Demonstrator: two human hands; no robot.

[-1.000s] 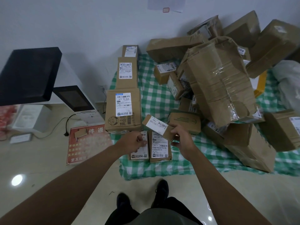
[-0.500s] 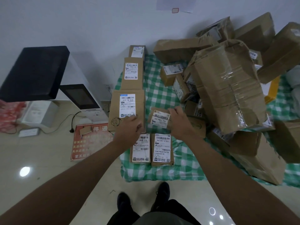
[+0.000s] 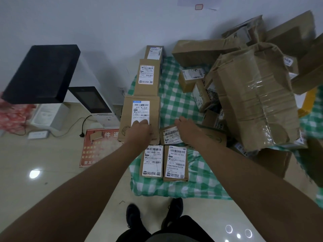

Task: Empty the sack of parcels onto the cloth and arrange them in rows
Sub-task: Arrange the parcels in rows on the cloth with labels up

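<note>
Small parcel: on the green checked cloth, beside the big box.
Your right hand: rests over it; fingers hidden, can't tell.
Your left hand: fingers curled on the big box.
Tip: push it snug, label up, lined up with its row.

Matt brown cardboard parcels carry smooth white paper labels. The green-and-white checked cloth looks soft; the pale tiled floor is glossy.
</note>
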